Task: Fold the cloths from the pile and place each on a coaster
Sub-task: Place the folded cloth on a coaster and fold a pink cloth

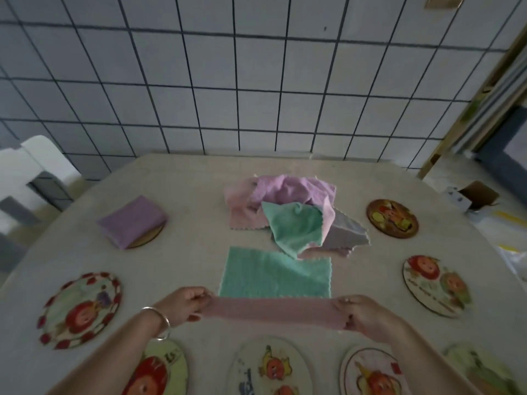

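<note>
A pink cloth [273, 310] is stretched flat between my hands above the table's near middle. My left hand [186, 305] pinches its left end and my right hand [368, 313] pinches its right end. Just beyond it a green cloth [273, 276] lies spread flat on the table. The pile of cloths [291, 212], pink, lilac, green and pale grey, sits crumpled at the table's centre. A folded lilac cloth [132, 220] rests on a coaster [148, 238] at the far left.
Round picture coasters ring the table: one at left [81, 309], two at right [392, 218] [435, 285], several along the near edge [269, 369]. A white chair [37, 172] stands at far left, a tiled wall behind, a cardboard box [470, 198] on the floor at right.
</note>
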